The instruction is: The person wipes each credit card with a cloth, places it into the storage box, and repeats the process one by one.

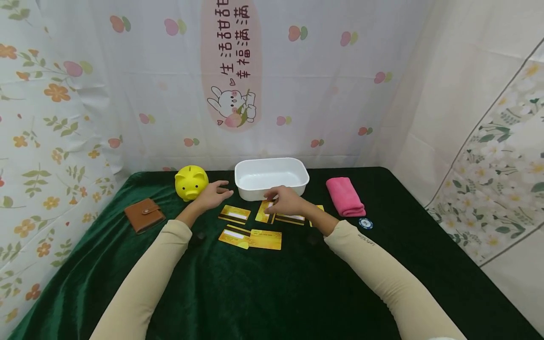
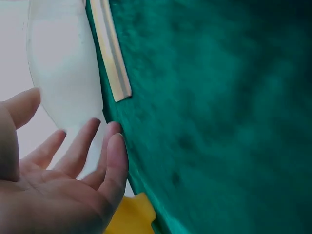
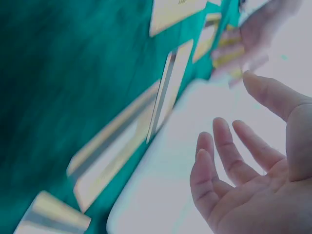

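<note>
My left hand (image 1: 212, 194) hovers between the yellow piggy bank (image 1: 191, 183) and the white basin (image 1: 272, 175), fingers loosely spread. In the left wrist view its palm holds nothing, and a gold card (image 2: 112, 53) lies beyond the fingertips. Close to the basin's front wall, my right hand (image 1: 285, 201) reaches over several gold cards (image 1: 266, 239) and partly covers them. The right wrist view shows this hand's fingers relaxed and apart, nothing between them, overlapping the basin (image 3: 151, 195). Striped cards (image 3: 117, 146) lie along the basin's side there.
A brown wallet (image 1: 144, 216) lies at the left on the green cloth (image 1: 255, 297). To the right are a folded pink towel (image 1: 346, 197) and a blue-and-white poker chip (image 1: 365, 223). Small dark objects (image 1: 198, 237) sit near both forearms. A printed curtain (image 1: 170, 85) hangs behind.
</note>
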`<action>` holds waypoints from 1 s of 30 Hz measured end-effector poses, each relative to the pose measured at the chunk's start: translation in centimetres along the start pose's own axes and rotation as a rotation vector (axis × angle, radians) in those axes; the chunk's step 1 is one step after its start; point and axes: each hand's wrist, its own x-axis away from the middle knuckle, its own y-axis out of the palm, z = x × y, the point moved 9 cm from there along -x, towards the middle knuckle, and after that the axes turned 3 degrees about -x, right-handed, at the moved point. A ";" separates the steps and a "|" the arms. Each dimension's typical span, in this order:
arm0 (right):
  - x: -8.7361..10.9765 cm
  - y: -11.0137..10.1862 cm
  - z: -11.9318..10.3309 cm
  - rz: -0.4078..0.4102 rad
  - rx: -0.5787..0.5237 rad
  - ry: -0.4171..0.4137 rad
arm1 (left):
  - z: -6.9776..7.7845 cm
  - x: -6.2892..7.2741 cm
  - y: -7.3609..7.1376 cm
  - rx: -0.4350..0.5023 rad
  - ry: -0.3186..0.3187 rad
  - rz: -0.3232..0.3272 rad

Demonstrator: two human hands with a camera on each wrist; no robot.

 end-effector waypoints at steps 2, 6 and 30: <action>1.0 -1.6 0.7 0.049 -0.011 -0.013 | -0.2 0.5 0.0 -0.061 0.010 -0.010; 3.3 -4.7 2.8 0.158 -0.001 -0.002 | -0.5 1.3 0.4 -0.179 0.015 -0.052; 11.5 -14.3 16.2 0.357 0.121 0.408 | -1.2 2.4 1.7 -0.346 0.016 -0.217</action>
